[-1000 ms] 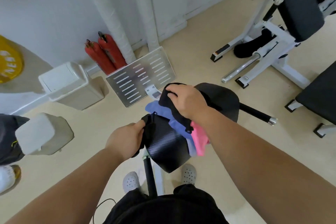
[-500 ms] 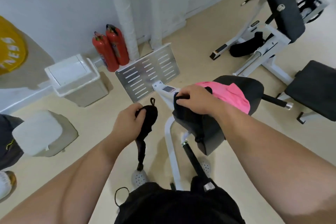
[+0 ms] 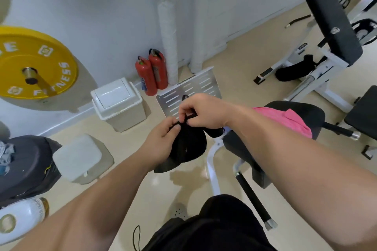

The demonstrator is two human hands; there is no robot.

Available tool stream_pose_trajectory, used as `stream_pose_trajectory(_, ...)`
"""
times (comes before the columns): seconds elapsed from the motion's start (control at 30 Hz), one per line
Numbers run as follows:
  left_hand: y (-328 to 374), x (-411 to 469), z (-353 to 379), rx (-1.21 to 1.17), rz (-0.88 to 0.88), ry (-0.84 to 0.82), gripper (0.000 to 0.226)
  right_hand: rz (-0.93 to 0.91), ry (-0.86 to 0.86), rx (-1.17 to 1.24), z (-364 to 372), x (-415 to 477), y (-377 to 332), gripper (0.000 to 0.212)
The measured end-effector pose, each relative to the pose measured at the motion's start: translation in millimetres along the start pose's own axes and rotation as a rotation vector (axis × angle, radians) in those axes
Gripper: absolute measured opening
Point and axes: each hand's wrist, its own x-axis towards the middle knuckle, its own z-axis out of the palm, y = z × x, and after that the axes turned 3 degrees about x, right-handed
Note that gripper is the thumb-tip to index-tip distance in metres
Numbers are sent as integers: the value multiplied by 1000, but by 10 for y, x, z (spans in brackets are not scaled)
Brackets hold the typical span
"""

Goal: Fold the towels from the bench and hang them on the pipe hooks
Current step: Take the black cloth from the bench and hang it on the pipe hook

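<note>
A: Gym corner, beige floor, white wall, black padded bench [image 3: 302,109] on a white frame. And the hands?

B: Both clamped on the black towel [image 3: 188,149], held up in the air just beside the bench, off the pad. Left hand [image 3: 163,138]: fingers curled round the bunched top of the cloth. Right hand [image 3: 204,112]: thumb and fingers pinched together on a thin black strand at the upper edge, right against the left fingertips. Rest of the cloth hanging loose below both hands.

A: Anything on the bench itself?

B: Pink towel [image 3: 285,118], crumpled on the pad, partly behind the right forearm.

A: Containers?

B: White bin [image 3: 118,104] on the floor between the bench and the wall, flap lid shut, contents hidden. Second pale bin [image 3: 81,157] farther out from the bench, top closed as well, inside not visible.

A: And past those?

B: Slotted metal plate [image 3: 195,87] propped on the floor just beyond the bench. Two red fire extinguishers [image 3: 152,73] beside it, against the wall. White-wrapped pipe [image 3: 168,32] rising up the wall behind them, something small at its top too blurred to name. Yellow weight plate [image 3: 34,63] well away from the bench, against the wall.
</note>
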Motion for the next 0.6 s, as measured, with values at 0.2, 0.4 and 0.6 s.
stream_pose_trajectory(0.2,52,197,-191,-67,-30,70,18,-38,241,141,80,299,14,20)
stream_pose_trajectory(0.4,81,675,-583,-42,-76,166,7,26,166,309,-168,827,116,34)
stream_pose_trajectory(0.6,194,1470,-1237,38,-99,257,17,233,-38,189,-783,1544,864,23)
